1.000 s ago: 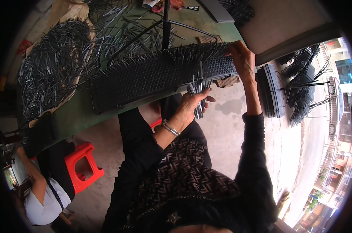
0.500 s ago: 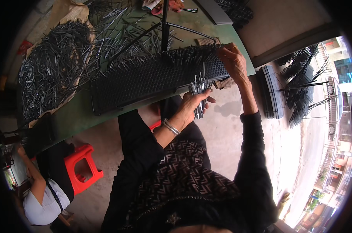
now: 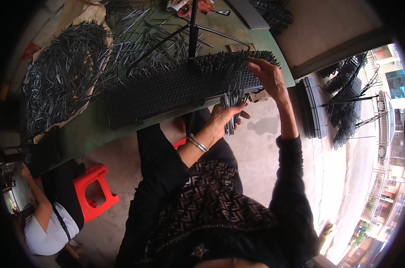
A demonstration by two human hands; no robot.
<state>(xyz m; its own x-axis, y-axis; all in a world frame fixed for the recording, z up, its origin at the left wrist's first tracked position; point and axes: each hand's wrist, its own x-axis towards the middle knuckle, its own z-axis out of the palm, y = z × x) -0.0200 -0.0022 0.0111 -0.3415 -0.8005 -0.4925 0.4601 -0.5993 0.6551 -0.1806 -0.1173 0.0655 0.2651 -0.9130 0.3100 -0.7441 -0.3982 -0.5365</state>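
Note:
My left hand (image 3: 222,117) is closed round a bundle of thin dark sticks (image 3: 232,111), held upright in front of the board's near edge. A long black board (image 3: 153,100) full of small holes lies on the table. Many dark sticks (image 3: 220,62) stand in rows along its far side, thickest toward the right. My right hand (image 3: 269,77) is over the board's right part, fingertips bent together by the standing sticks. What they pinch, if anything, is too small to make out.
A heap of loose sticks (image 3: 68,67) lies on brown paper at the left of the green table (image 3: 84,140), with more scattered behind the board. A black metal stand (image 3: 193,40) rises behind it. A red stool (image 3: 95,190) and another person (image 3: 50,228) are at lower left.
My right hand has moved a little left and nearer from the board's far right corner, uncovering standing sticks there. My left hand stays nearly in place with its bundle.

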